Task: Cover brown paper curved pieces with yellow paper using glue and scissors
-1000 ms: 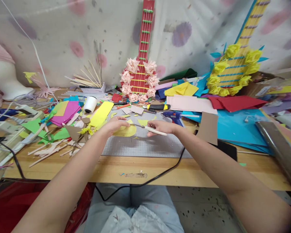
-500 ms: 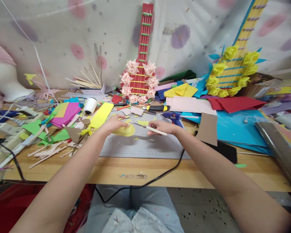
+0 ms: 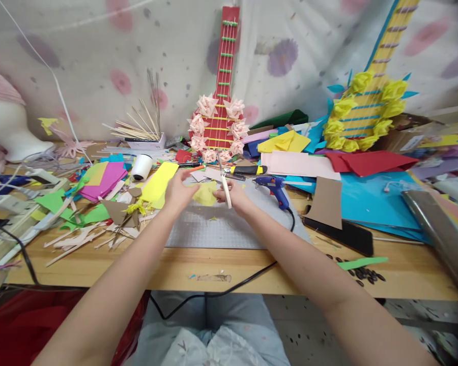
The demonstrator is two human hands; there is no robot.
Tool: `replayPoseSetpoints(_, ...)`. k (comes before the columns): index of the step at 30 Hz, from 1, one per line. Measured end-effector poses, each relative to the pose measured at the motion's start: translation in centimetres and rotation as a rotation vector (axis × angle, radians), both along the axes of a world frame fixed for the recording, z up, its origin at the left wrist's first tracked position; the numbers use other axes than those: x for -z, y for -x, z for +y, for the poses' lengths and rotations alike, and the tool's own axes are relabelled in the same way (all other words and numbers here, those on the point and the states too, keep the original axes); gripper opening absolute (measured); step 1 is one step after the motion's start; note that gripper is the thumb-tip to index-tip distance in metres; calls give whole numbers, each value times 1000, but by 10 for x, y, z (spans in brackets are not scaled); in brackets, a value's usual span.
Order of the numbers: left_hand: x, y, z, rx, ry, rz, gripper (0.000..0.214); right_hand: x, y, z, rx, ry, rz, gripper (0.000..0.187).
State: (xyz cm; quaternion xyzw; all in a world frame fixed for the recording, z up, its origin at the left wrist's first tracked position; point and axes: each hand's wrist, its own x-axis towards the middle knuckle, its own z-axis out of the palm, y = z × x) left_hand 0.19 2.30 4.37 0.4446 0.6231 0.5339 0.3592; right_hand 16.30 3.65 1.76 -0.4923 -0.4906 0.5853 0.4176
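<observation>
My right hand (image 3: pixel 234 195) is closed around the white-handled scissors (image 3: pixel 226 192), whose blades point away from me towards the back of the table. Its fingertips reach the right edge of a pale yellow paper piece (image 3: pixel 205 194) with a rounded outline. My left hand (image 3: pixel 177 192) is at the left of this piece, thumb and fingers apart; whether the thumb touches the paper I cannot tell. Beneath both hands lies a grey cutting mat (image 3: pixel 198 234), with a small yellow scrap (image 3: pixel 213 218) on it.
A blue glue gun (image 3: pixel 275 189) rests to the right, its black cord running to the front edge. Behind stand a red paper guitar (image 3: pixel 218 127) and a yellow one (image 3: pixel 362 114). Paper scraps (image 3: pixel 76 236) crowd the left; a black phone (image 3: pixel 341 235) lies right.
The scissors have swung from pointing left to pointing away from me, and my right hand has moved left. My left hand has loosened from the yellow piece, which lies further right.
</observation>
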Motion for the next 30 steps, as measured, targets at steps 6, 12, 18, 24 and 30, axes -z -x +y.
replayPoseSetpoints(6,28,-12,-7,-79,54,-370,43,8,17,4,239,-22,115,49)
replayPoseSetpoints(12,47,-24,-16,39,7,-603,35,9,10,5,56,-67,-71,46)
replayPoseSetpoints(18,47,-13,-18,-24,-85,-705,27,-3,-33,-3,-230,-350,-616,43)
replayPoseSetpoints(24,46,-6,-22,29,-66,-752,26,-5,-35,-11,-403,-394,-906,47)
replayPoseSetpoints(30,48,-9,-24,78,-81,-773,27,4,-21,-13,-354,-430,-938,48)
